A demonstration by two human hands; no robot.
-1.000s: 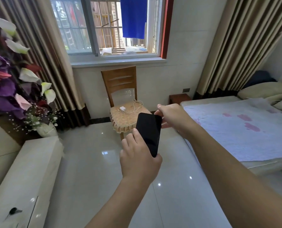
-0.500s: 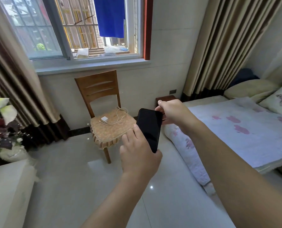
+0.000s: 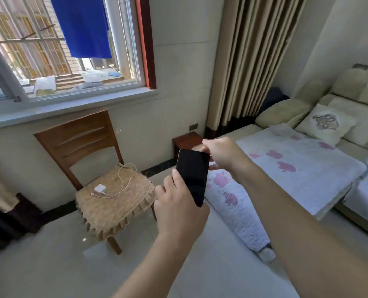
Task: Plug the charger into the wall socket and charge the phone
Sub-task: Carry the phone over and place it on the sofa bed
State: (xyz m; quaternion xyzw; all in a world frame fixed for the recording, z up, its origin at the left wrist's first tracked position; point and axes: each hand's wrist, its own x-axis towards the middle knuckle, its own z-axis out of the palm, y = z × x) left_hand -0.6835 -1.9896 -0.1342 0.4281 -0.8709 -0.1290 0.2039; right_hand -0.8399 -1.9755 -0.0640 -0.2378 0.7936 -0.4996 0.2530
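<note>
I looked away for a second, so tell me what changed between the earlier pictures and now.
The view swung right: the flowers and white cabinet left the picture, the chair slid left, and more of the bed and pillows came in. Nothing was picked up or let go. Both the left hand and right hand still hold the phone, and the charger with its cable still lies on the chair seat.
</note>
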